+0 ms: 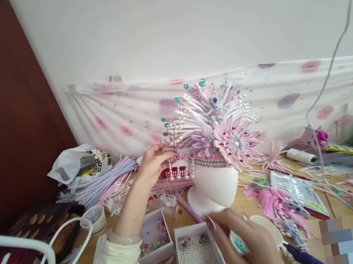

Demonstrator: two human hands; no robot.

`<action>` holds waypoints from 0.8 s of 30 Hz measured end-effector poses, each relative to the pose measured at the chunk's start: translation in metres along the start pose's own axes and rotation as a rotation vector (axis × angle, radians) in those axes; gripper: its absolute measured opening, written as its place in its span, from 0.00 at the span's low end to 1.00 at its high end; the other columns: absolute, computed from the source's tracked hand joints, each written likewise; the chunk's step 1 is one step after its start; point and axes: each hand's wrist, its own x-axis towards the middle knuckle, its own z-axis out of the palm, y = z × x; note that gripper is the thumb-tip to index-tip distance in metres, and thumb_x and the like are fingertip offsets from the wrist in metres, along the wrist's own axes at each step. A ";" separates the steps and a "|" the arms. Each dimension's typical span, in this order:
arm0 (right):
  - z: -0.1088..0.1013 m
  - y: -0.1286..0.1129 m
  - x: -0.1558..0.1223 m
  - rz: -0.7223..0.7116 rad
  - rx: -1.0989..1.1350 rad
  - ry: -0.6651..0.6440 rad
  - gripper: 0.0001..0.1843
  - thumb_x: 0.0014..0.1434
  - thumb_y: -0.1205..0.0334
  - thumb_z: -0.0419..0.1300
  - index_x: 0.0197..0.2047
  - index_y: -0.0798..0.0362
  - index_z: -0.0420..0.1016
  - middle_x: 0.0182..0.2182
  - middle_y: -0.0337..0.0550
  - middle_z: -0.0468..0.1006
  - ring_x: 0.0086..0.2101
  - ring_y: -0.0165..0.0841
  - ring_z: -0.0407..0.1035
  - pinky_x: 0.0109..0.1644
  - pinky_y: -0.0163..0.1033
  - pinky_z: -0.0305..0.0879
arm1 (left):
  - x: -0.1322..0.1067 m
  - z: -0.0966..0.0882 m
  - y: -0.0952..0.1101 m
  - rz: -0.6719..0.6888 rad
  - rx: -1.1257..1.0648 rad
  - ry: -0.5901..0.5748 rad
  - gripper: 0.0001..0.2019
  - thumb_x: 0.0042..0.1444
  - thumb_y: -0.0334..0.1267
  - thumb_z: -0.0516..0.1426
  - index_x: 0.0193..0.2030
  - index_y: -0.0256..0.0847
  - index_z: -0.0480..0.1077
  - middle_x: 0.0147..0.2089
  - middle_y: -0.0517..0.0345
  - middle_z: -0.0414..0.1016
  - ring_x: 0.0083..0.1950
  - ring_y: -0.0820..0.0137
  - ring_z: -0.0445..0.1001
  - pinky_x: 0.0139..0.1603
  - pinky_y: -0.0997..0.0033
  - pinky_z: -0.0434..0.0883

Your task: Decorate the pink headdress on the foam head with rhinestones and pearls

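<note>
A pink, white and lilac headdress (208, 126), set with teal gems, pearl beads and a large pink flower, sits on a white mannequin head (215, 184). My left hand (155, 166) pinches the end of its side strip, which carries red gems and short hanging strings of pearls. In the foreground, my right hand (247, 242) is over the right edge of a white box of small pearl beads (198, 255). It is smeared by motion, so I cannot make out anything between its fingers.
Left of the pearls is a box of coloured gems (154, 236). A bowl of teal beads (239, 244) and a dark blue tool (303, 257) lie to the right. Lilac stems (106, 180), a paper cup (94, 219), pink tassels (281, 206) and a white cable (338, 62) surround these.
</note>
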 end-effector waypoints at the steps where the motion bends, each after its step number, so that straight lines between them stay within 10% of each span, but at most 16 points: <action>1: 0.007 0.000 0.016 -0.004 -0.017 -0.007 0.13 0.73 0.60 0.55 0.52 0.45 0.81 0.29 0.37 0.79 0.25 0.31 0.72 0.30 0.35 0.68 | 0.000 -0.001 0.001 0.002 0.005 -0.007 0.14 0.37 0.25 0.68 0.33 0.38 0.75 0.29 0.61 0.80 0.30 0.72 0.78 0.34 0.72 0.78; 8: 0.051 0.010 0.093 0.054 -0.436 -0.139 0.31 0.69 0.64 0.50 0.74 0.55 0.65 0.32 0.49 0.86 0.28 0.42 0.80 0.31 0.40 0.62 | 0.004 -0.003 -0.006 0.095 0.005 -0.039 0.21 0.32 0.35 0.75 0.36 0.40 0.77 0.29 0.63 0.81 0.32 0.68 0.80 0.40 0.67 0.79; 24: 0.049 0.007 0.106 0.042 -0.596 -0.165 0.28 0.71 0.65 0.50 0.73 0.53 0.65 0.35 0.48 0.87 0.33 0.43 0.81 0.32 0.40 0.59 | 0.009 -0.008 -0.010 0.131 -0.003 -0.019 0.20 0.35 0.44 0.75 0.36 0.40 0.79 0.31 0.60 0.81 0.34 0.67 0.78 0.37 0.68 0.77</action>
